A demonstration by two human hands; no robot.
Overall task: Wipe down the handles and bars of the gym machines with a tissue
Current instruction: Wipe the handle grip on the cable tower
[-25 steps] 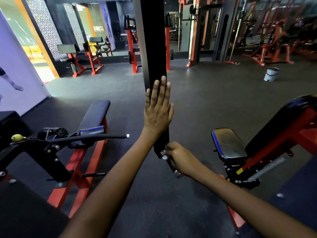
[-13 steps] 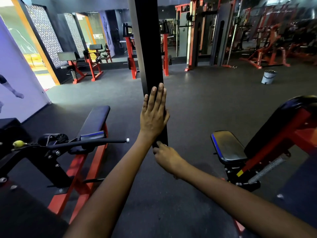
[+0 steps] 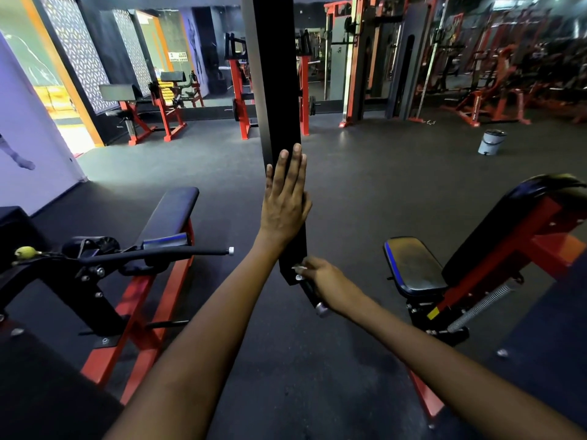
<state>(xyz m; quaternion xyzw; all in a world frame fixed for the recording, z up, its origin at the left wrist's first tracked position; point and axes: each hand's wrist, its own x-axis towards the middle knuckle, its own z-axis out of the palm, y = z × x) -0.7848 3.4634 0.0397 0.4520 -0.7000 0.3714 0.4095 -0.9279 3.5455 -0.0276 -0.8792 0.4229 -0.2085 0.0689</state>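
Your left hand (image 3: 286, 201) lies flat against the face of the black upright bar (image 3: 276, 90), fingers (image 3: 281, 173) straight and pressed together, tips pointing up the bar. The bar hangs down the middle of the view and ends just below your left wrist.

Your right hand (image 3: 324, 281) is at the bar's lower end, fingers curled round the short black handle (image 3: 313, 295) that juts out below it. A silver end cap shows at the handle's tip, just under your wrist. A scrap of white shows at your right fingertips against the bar's bottom edge; likely the tissue (image 3: 298, 272), but too small to tell for sure.

To your left, a red-framed machine with a padded black bench (image 3: 168, 214) and a long black lever bar (image 3: 158, 254) with a white end cap; a yellow-green ball (image 3: 25, 253) sits at its near end. To your right, a second red-framed machine with a small padded seat (image 3: 413, 265) edged in blue and a coiled spring (image 3: 482, 308) beneath it. A grey bin (image 3: 490, 141) stands well apart on the dark rubber floor (image 3: 365, 185). More red machines line the far wall.
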